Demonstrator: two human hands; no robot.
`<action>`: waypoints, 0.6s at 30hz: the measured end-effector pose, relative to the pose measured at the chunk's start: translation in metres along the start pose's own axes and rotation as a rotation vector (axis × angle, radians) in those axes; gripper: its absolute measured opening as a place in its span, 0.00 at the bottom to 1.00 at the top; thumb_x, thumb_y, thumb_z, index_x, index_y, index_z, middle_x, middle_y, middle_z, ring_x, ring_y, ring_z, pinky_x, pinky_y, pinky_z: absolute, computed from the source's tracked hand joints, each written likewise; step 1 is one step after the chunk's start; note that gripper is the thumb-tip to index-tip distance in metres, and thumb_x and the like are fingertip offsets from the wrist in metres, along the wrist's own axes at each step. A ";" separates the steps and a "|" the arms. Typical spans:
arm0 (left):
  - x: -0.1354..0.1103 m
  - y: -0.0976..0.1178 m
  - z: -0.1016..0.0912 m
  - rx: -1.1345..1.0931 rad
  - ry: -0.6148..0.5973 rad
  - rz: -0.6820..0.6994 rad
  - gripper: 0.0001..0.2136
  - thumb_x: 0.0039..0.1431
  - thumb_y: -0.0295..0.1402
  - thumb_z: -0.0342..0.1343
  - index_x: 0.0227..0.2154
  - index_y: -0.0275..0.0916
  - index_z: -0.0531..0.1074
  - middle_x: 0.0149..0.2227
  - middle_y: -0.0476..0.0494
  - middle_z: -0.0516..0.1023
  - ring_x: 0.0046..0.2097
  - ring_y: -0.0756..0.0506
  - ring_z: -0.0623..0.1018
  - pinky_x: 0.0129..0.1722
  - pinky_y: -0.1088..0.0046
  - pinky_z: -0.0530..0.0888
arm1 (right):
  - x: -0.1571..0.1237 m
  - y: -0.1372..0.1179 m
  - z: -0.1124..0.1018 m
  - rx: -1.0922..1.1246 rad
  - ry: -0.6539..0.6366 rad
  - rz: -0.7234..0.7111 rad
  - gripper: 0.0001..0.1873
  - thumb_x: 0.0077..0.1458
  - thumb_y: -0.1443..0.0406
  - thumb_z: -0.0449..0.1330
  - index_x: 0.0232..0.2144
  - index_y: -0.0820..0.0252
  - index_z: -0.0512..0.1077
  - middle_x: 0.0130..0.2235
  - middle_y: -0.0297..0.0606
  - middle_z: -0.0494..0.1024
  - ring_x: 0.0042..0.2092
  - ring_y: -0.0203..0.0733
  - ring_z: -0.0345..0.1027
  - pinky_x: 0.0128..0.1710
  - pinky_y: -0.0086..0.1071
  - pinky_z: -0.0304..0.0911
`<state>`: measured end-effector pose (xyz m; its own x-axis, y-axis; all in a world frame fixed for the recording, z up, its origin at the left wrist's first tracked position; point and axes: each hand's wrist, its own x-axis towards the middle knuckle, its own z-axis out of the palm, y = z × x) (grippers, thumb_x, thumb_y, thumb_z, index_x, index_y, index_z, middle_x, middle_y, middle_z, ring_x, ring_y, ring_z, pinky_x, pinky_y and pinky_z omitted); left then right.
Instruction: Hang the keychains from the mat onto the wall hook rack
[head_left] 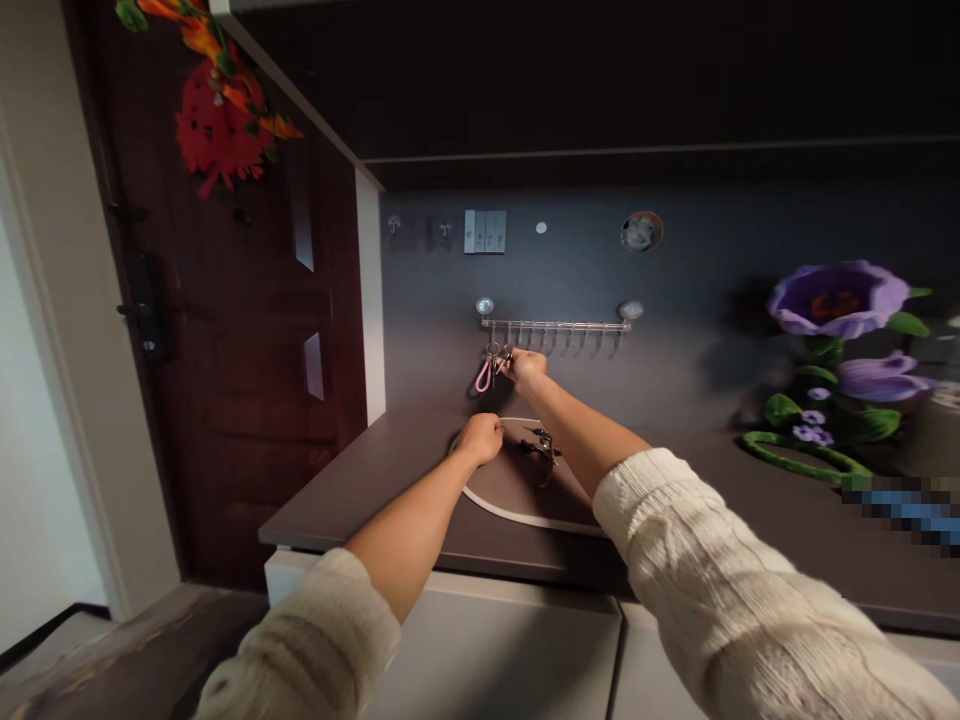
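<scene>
My right hand (527, 368) is raised to the left end of a clear hook rail (556, 326) on the wall. Its fingers pinch a set of keys (505, 360) just under the hooks. Beside them another key ring with a pink loop strap (484, 375) hangs from the rail. Low over the countertop, my left hand (481, 437) is closed, its fingers curled inward; whatever may be inside is hidden. Between my forearms lies a pile of dark metal keys (541, 452), within a white curved outline (517, 519) on the countertop.
The dark countertop (330, 495) runs above white cabinet doors (517, 640). Purple crochet flowers (840, 300) stand at the right. Wall switches (485, 232) and small hooks are above the rail. A dark red door (247, 430) is at the left; an upper cabinet (600, 80) overhangs.
</scene>
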<state>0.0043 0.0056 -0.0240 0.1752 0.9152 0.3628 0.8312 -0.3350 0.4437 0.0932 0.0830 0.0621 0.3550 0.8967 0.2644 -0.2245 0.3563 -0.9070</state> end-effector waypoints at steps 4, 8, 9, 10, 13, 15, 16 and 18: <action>0.000 0.000 0.001 -0.009 -0.001 0.000 0.10 0.53 0.32 0.47 0.30 0.37 0.74 0.34 0.41 0.78 0.34 0.48 0.75 0.33 0.75 0.67 | 0.001 0.004 -0.005 0.042 -0.020 0.041 0.08 0.50 0.74 0.50 0.22 0.63 0.64 0.17 0.28 0.65 0.18 0.27 0.61 0.20 0.21 0.63; 0.000 -0.001 0.002 -0.020 0.005 0.008 0.10 0.54 0.32 0.47 0.29 0.37 0.74 0.31 0.42 0.77 0.32 0.48 0.74 0.32 0.75 0.66 | 0.002 0.005 -0.011 0.043 -0.063 0.035 0.08 0.48 0.76 0.50 0.22 0.62 0.63 0.16 0.27 0.65 0.18 0.26 0.60 0.22 0.22 0.63; 0.000 -0.002 0.002 -0.021 0.007 0.010 0.10 0.54 0.32 0.47 0.28 0.37 0.74 0.31 0.42 0.77 0.32 0.48 0.74 0.32 0.75 0.67 | 0.003 0.005 -0.013 0.038 -0.076 0.035 0.08 0.48 0.76 0.51 0.22 0.62 0.62 0.17 0.27 0.65 0.18 0.26 0.60 0.22 0.22 0.63; 0.000 -0.003 0.002 -0.023 0.009 0.009 0.10 0.53 0.31 0.47 0.28 0.37 0.74 0.31 0.42 0.78 0.32 0.48 0.74 0.33 0.75 0.67 | 0.003 0.006 -0.015 0.031 -0.089 0.035 0.08 0.47 0.77 0.51 0.22 0.62 0.62 0.17 0.27 0.65 0.19 0.26 0.60 0.23 0.22 0.63; 0.001 -0.005 0.003 -0.032 0.007 -0.011 0.10 0.53 0.31 0.49 0.29 0.36 0.75 0.32 0.41 0.78 0.34 0.48 0.75 0.34 0.76 0.67 | 0.001 0.006 -0.022 0.006 -0.120 0.044 0.08 0.47 0.77 0.51 0.21 0.63 0.63 0.18 0.28 0.66 0.20 0.26 0.60 0.25 0.23 0.63; 0.002 -0.006 0.002 -0.036 -0.004 -0.041 0.09 0.52 0.30 0.50 0.30 0.36 0.75 0.34 0.40 0.78 0.36 0.48 0.75 0.36 0.76 0.67 | -0.002 0.006 -0.028 -0.014 -0.132 0.060 0.09 0.46 0.78 0.52 0.21 0.63 0.63 0.18 0.28 0.66 0.21 0.26 0.61 0.27 0.23 0.64; 0.003 -0.006 0.001 -0.031 -0.015 -0.053 0.09 0.51 0.29 0.50 0.30 0.36 0.76 0.35 0.40 0.78 0.36 0.48 0.75 0.36 0.77 0.67 | -0.005 0.006 -0.032 -0.025 -0.138 0.069 0.09 0.46 0.78 0.52 0.21 0.63 0.63 0.18 0.29 0.66 0.21 0.26 0.62 0.28 0.23 0.64; 0.003 -0.003 -0.001 0.000 -0.048 -0.062 0.09 0.49 0.27 0.51 0.30 0.35 0.76 0.35 0.40 0.78 0.38 0.48 0.75 0.37 0.78 0.67 | -0.010 0.004 -0.039 -0.049 -0.142 0.086 0.08 0.44 0.78 0.54 0.22 0.63 0.63 0.19 0.29 0.67 0.22 0.27 0.63 0.29 0.24 0.64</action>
<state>0.0014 0.0096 -0.0232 0.1482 0.9440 0.2948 0.8414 -0.2770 0.4640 0.1243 0.0653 0.0428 0.2036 0.9526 0.2261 -0.2030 0.2669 -0.9421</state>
